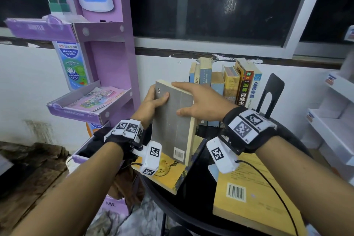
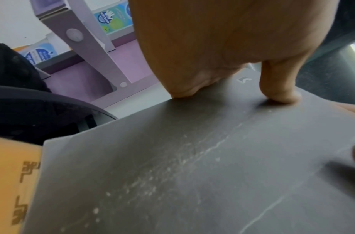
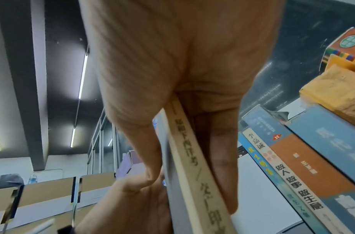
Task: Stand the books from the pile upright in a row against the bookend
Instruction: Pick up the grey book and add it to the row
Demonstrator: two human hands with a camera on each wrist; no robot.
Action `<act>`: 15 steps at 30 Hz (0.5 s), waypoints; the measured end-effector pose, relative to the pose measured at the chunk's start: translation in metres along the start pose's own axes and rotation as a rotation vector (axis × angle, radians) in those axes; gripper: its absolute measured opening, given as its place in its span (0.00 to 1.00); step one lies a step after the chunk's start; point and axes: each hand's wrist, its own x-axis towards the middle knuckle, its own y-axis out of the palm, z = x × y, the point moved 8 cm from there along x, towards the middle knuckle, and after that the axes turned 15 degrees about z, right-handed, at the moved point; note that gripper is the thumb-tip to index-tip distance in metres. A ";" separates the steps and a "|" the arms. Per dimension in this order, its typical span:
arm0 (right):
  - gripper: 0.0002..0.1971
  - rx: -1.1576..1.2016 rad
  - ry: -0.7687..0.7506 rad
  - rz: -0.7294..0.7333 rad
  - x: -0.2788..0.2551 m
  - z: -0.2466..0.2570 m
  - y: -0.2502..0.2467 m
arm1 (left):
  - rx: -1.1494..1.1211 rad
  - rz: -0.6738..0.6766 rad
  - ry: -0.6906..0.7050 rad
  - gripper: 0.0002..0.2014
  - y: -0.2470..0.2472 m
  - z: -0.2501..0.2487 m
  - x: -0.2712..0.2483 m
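head view cuts off the lower edge of the yellow book [image 1: 254, 197] lying flat at the near right of the round black surface [image 1: 199, 184], and the wrist cameras hide part of the second flat book [image 1: 168, 176] under the grey one. the left wrist view is mostly filled by the grey cover, blurred, so the left hand's far fingers cannot be made out there. the right wrist view shows printed characters down the pale spine, hard to read.

the left hand [image 1: 151, 105] grasps the grey book [image 1: 172, 120] at its upper left edge, thumb [image 2: 281, 93] pressed on the cover, the other fingers behind it out of sight. the right hand [image 1: 199, 101] pinches the upper right edge, thumb on the cover and fingers [image 3: 222, 166] running along the far side of the spine, palm facing left, forearm reaching in from the right.

the grey book is held nearly upright, long axis vertical and leaning slightly left at the top, back cover with a barcode toward the camera, its lower corner over or on the flat book; which, i cannot tell. it sits just in front and left of the row of upright books [image 1: 224, 86] leaning against the black bookend [image 1: 272, 92] at the back right of the surface, apart from them. a purple cardboard display stand [image 1: 107, 53] stands to the left.
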 end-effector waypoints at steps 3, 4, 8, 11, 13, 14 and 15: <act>0.41 0.019 0.027 -0.032 0.000 0.000 0.008 | -0.001 -0.006 0.016 0.19 0.004 0.002 0.000; 0.40 0.027 0.039 -0.053 0.000 -0.001 0.009 | 0.000 -0.014 0.017 0.17 0.004 0.002 0.000; 0.37 0.051 0.056 -0.107 -0.003 0.000 0.009 | 0.014 -0.041 0.014 0.17 0.003 -0.001 -0.001; 0.35 0.067 0.063 -0.133 -0.006 0.001 0.009 | 0.010 -0.030 -0.004 0.20 0.004 -0.004 -0.002; 0.35 0.082 0.060 -0.149 -0.009 0.002 0.008 | 0.023 -0.021 -0.021 0.20 0.006 -0.006 -0.003; 0.35 0.089 0.058 -0.156 -0.012 0.003 0.006 | 0.031 -0.018 -0.028 0.18 0.007 -0.008 -0.004; 0.35 0.097 0.058 -0.159 -0.014 0.003 0.004 | 0.040 -0.014 -0.036 0.17 0.008 -0.008 -0.004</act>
